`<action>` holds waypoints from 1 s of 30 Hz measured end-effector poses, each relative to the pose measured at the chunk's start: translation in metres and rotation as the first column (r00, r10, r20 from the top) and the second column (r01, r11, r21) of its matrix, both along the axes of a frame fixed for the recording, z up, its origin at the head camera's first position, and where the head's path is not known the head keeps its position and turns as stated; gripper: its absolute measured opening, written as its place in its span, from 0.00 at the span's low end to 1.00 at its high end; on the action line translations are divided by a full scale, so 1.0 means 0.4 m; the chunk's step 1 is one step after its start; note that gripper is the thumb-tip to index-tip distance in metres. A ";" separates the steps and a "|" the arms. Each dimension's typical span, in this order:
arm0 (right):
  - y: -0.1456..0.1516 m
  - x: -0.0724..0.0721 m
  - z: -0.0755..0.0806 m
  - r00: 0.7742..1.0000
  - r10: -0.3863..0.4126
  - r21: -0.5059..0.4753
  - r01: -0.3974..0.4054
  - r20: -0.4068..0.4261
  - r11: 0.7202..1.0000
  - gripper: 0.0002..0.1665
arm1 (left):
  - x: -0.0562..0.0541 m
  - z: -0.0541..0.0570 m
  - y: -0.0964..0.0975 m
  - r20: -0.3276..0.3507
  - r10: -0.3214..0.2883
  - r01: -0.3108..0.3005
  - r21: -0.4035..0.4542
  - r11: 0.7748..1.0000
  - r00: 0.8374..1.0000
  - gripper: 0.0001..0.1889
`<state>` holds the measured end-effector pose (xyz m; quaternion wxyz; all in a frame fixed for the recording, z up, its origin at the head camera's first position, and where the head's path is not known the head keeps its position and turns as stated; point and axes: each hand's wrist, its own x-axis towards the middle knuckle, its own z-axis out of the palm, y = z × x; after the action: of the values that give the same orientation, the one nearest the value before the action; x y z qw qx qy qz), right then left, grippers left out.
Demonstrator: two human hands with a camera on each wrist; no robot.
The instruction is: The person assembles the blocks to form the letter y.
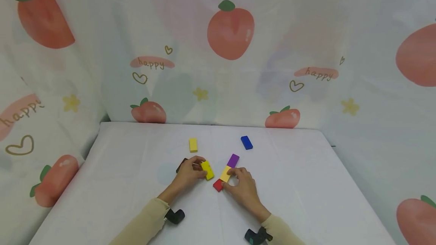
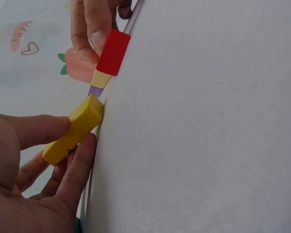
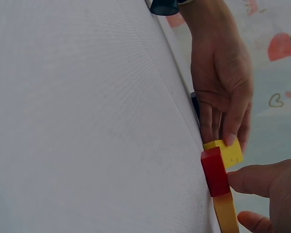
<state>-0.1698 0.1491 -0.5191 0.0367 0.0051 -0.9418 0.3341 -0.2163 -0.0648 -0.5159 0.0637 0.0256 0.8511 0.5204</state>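
Note:
My left hand (image 1: 189,172) pinches a yellow block (image 1: 207,170) between thumb and fingers, tilted in the left wrist view. To its right, a red block (image 1: 218,185), a light orange block (image 1: 225,174) and a purple block (image 1: 233,160) lie end to end in a slanting row. My right hand (image 1: 244,187) is at the right side of this row. Its thumb (image 3: 250,179) touches the red block's side, and the index fingertip (image 3: 252,221) is beside the light orange block. Both fingertips lie along the same side of the row.
Behind my left hand is a dark brown block (image 1: 181,165), partly hidden. Farther back on the white table (image 1: 299,184) lie a pale yellow block (image 1: 193,145) and a blue block (image 1: 246,142). A fruit-printed cloth (image 1: 238,86) stands at the table's back and sides.

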 end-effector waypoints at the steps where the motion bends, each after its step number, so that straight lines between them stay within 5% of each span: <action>1: 0.000 0.000 0.000 1.000 0.001 0.000 -0.001 -0.003 1.000 0.21 | 0.001 0.001 0.000 0.000 -0.001 0.001 0.000 1.000 1.000 0.20; 10: 0.000 0.002 0.002 1.000 -0.005 0.007 0.005 0.000 1.000 0.20 | 0.005 -0.004 0.004 -0.006 -0.018 0.018 -0.034 0.999 1.000 0.22; 23: 0.002 0.001 -0.004 0.999 0.015 0.014 -0.015 -0.031 1.000 0.21 | 0.015 -0.007 0.010 -0.132 -0.056 0.027 -0.208 0.978 0.990 0.23; 30: 0.001 -0.002 -0.003 0.999 0.011 0.023 -0.010 -0.034 1.000 0.22 | 0.016 -0.008 0.012 -0.141 -0.058 0.028 -0.202 0.979 0.988 0.22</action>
<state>-0.1704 0.1495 -0.5202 0.0509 0.0162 -0.9448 0.3233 -0.2100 -0.0601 -0.5190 0.0147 0.0756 0.9006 0.4277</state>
